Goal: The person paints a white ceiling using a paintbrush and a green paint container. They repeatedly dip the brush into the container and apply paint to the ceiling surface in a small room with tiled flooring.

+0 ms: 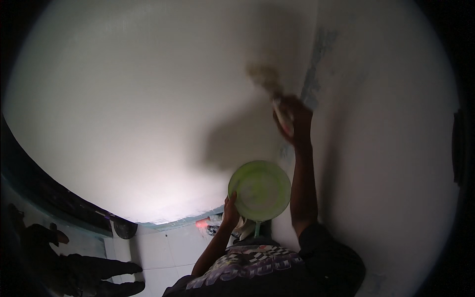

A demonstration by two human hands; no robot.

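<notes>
My left hand (231, 212) grips the left rim of a round green bowl (260, 190), which shows whitish smears over its inside. Raised high and stretched forward, my right hand (295, 116) is closed round the pale handle of a paintbrush (267, 76). The brush's brown bristles are blurred by motion and lie against or just in front of the white wall (148, 99); I cannot tell if they touch. Close to the right hand runs the wall corner, with a grey-blue unpainted strip (312, 74) along it.
A second white wall (391, 148) stands close on my right. Below are white floor tiles (158, 250) and a red-and-white object (203, 223) by the wall's foot. At the lower left, a person in dark clothes (74, 272) stands near a dark opening and a dark rounded object (124, 228).
</notes>
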